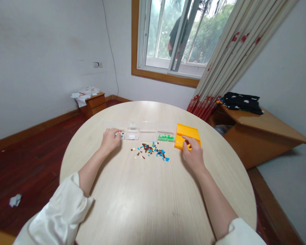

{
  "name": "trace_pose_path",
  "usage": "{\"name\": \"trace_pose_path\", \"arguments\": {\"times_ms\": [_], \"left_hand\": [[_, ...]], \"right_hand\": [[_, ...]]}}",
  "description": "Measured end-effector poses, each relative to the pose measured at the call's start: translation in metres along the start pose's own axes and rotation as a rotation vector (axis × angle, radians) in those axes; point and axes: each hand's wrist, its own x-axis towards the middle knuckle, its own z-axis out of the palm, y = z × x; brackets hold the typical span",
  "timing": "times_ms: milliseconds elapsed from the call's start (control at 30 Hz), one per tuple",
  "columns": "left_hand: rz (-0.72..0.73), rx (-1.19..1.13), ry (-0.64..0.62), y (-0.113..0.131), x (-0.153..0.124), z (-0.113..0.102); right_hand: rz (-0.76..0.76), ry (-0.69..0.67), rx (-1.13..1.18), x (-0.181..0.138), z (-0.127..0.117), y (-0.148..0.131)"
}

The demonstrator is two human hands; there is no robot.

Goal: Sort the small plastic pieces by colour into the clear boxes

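Loose pieces [149, 148], brown, blue and some pale yellow, lie scattered on the bench [142, 197], between the two hands and on the person's side of the row of boxes. Left hand [111, 139] is at the left clear box [122, 137], fingertips by blue and brown bits; can't tell whether its grip is closed on a piece, fingers hide it. Right hand [194, 153] is over the near half of the yellow box [188, 131] at the right end of the row, its grip looks open, thumb and forefinger apart, nothing seen between. Key relation: pile lies to the right of the left grip and a bit closer to the body, and to the left of the right grip; its long axis runs roughly side to side, slanting nearer the person at the right end, where blue ones gather. Strays reach toward both hands, neither clearly nearer. Green pieces [166, 137] sit in a clear box just left of the yellow one, middle clear box [148, 136] next to that, all beyond the pile
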Motion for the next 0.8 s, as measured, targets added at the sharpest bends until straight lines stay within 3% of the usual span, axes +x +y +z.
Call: {"name": "trace_pose_path", "arguments": {"times_ms": [167, 433, 600, 800], "left_hand": [[0.048, 0.105, -0.131, -0.001, -0.002, 0.007], [0.038, 0.086, -0.129, -0.004, 0.001, 0.009], [0.083, 0.146, -0.173, -0.004, 0.003, 0.009], [0.182, 0.228, -0.255, -0.002, 0.005, 0.003]], "right_hand": [[0.007, 0.001, 0.002, -0.001, 0.000, 0.000], [0.028, 0.028, -0.003, 0.001, -0.004, 0.000], [0.094, 0.099, -0.084, 0.004, -0.012, 0.019], [0.132, -0.026, -0.197, -0.005, 0.001, 0.040]]}}
